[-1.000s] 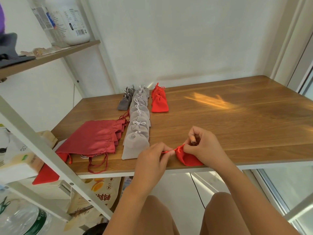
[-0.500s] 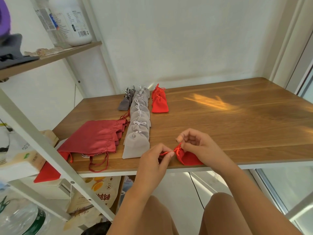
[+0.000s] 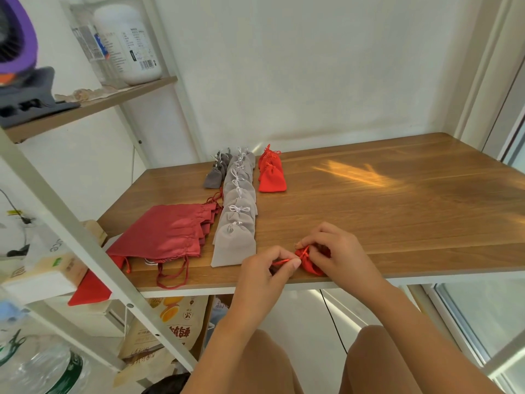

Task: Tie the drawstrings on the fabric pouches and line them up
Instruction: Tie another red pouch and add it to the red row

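**A:** Where is the pouch you are tying?

**B:** The pouch [image 3: 312, 267] lies on the table [image 3: 397, 211] at the near edge, right in front of me.

**A:** And your 2 hands?

**B:** My right hand [image 3: 338, 251] is curled over the pouch's gathered neck, with the fingertips pinching it. My left hand [image 3: 265, 270] pinches the string [image 3: 281, 261] between thumb and forefinger, just left of the pouch. The string runs from those fingers across to the neck.

**A:** Is the knot made?

**B:** I cannot tell, because my fingers hide the neck.

**A:** What about the others?

**B:** 3 rows run away from me toward the wall. The grey row [image 3: 237, 223] is the longest. Its pouches overlap, white ties show on their necks, and its nearest pouch is close to my left hand. The red row [image 3: 271, 179] is short and sits just right of the grey row's far end. The dark pouches [image 3: 215, 177] sit just left of that end.

**A:** And at the left?

**B:** The big bags [image 3: 167, 231] lie flat in a stack beside the grey row, and their cords reach the near edge. Above them, a white bottle [image 3: 127, 44] stands on the shelf [image 3: 93, 105].
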Demonstrator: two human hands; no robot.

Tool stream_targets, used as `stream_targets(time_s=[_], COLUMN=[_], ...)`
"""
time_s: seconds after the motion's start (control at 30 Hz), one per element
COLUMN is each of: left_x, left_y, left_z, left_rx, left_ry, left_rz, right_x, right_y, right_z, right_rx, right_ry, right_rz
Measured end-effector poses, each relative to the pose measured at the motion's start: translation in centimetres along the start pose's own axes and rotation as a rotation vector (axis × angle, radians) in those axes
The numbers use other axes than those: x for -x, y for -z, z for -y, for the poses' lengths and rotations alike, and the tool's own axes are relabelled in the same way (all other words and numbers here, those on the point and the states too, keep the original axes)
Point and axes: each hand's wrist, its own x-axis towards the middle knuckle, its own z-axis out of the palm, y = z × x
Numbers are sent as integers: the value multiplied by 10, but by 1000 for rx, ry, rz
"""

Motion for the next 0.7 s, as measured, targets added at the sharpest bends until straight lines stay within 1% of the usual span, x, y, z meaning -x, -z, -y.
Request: stream_targets(time_s=[0.17,0.27,0.37,0.47,0.57,0.7], left_x=[-10,-13,-14,-18,-22,-29], left_y=[6,6,1,3,7,7], left_z=[-6,-8,-10,-13,-11,-10], left_rx=[240,428,649,800,813,681], left_ry=[115,184,247,320,410,485], left_rz=[-103,-97,-95,-62,-6,111], right_x=[0,3,4,6,5,6], right_y=[6,5,4,3,3,5], right_z=[7,11,10,8,8,8], right_rx=[-138,-211,-222,-230,-230,-213], right_ry=[-65,-129,-119,-107,-53,91], right_rz=[12,39,47,28,-8,-52])
